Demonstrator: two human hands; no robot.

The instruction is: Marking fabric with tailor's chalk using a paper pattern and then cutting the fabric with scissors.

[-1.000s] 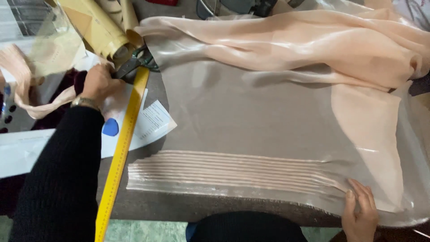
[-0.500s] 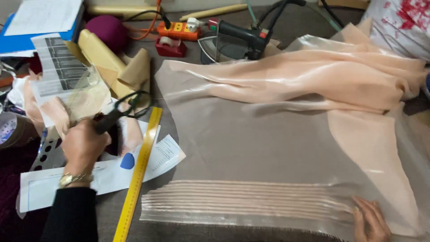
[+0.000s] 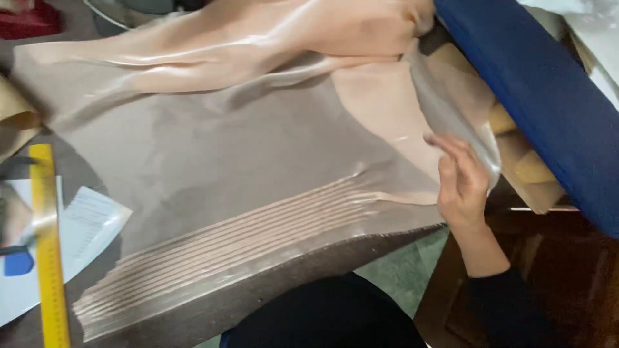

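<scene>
A sheer peach fabric (image 3: pixel 213 148) lies spread over the table, bunched in glossy folds at the back (image 3: pixel 258 32). Several narrow pleats (image 3: pixel 245 241) run along its near edge. My right hand (image 3: pixel 463 183) is at the fabric's right edge beside the table corner, fingers pinching and lifting the thin translucent edge (image 3: pixel 451 116). My left hand is out of view.
A yellow ruler (image 3: pixel 48 251) lies at the left on white paper sheets (image 3: pixel 90 222). A blue padded surface (image 3: pixel 541 96) stands at the right, with tan rolls (image 3: pixel 529 167) under it. The table's dark front edge (image 3: pixel 290 277) runs diagonally. Green floor shows below.
The view has swung right. My left hand with the scissors has left the picture. My right hand rose from the pleats' end and took up the fabric's right edge.
</scene>
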